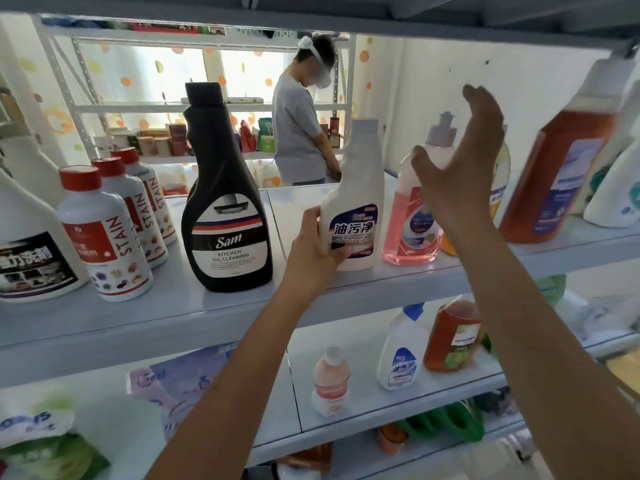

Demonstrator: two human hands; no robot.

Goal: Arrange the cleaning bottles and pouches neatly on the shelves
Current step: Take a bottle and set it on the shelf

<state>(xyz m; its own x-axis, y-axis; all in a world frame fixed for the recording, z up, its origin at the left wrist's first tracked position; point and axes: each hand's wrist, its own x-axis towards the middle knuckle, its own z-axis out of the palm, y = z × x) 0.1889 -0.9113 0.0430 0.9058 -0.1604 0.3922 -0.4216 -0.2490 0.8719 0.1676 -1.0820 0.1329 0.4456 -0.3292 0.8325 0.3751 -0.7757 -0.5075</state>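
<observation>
Lining up the upper shelf [242, 313]: my left hand [311, 244] grips the white oil-cleaner bottle [360, 181], upright between the black Sam bottle [227, 216] and the pink bottle [408, 233], while my right hand [460, 157] hovers spread and empty; next, I judge, square it up.

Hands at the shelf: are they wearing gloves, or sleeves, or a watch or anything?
No. The left hand and the right hand are both bare, with no gloves, rings, watch or bracelet. No sleeve shows either, all the way down to the bottom edge of the picture.
</observation>
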